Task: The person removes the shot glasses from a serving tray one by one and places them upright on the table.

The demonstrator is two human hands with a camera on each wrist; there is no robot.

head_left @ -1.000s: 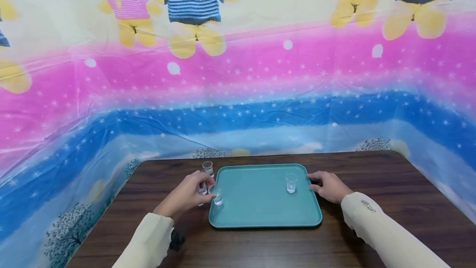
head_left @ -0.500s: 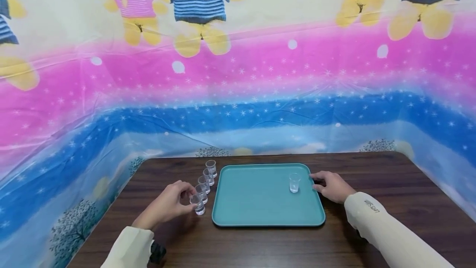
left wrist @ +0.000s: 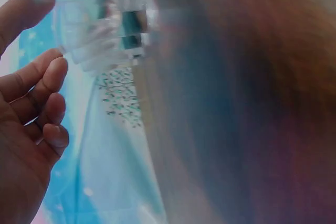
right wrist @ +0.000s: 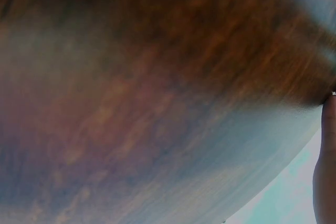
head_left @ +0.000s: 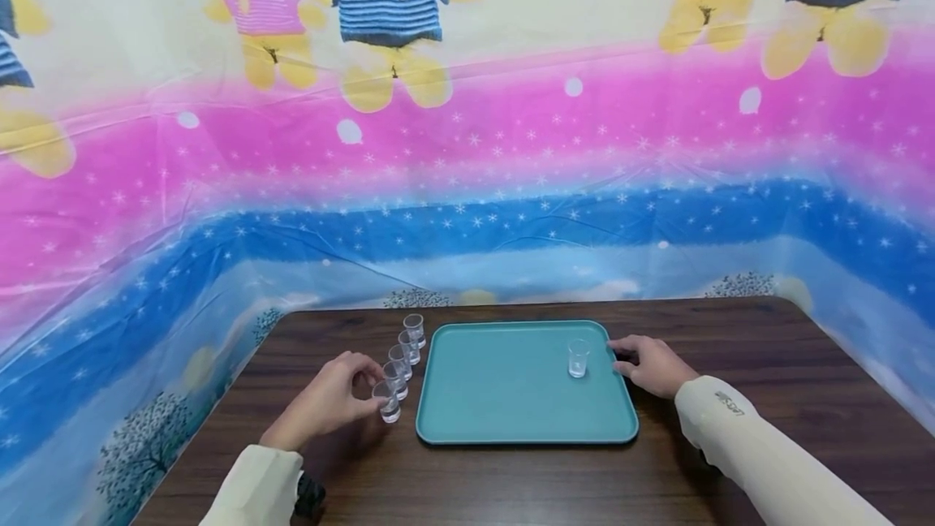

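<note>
My left hand (head_left: pixel 332 398) pinches a small clear shot glass (head_left: pixel 388 404) by its rim, between thumb and fingers. That glass stands upright at the near end of a slanting row on the table, left of the tray. In the left wrist view the thumb and index fingertip meet the rim of the shot glass (left wrist: pixel 105 30). My right hand (head_left: pixel 652 365) touches the right edge of the green tray (head_left: pixel 504 433) with thumb and fingers apart. Another clear shot glass (head_left: pixel 578 360) stands on the tray's right side. One finger (right wrist: pixel 326 156) shows in the right wrist view.
Behind the pinched glass, several more shot glasses (head_left: pixel 406 349) line up toward the table's far edge. The dark wooden table (head_left: pixel 540 485) carries everything. A printed cloth (head_left: pixel 467 177) with bears hangs behind and beside the table.
The left hand has carried a shot glass from the tray's left edge leftward to the near end of the row. The right hand stays at the tray's edge.
</note>
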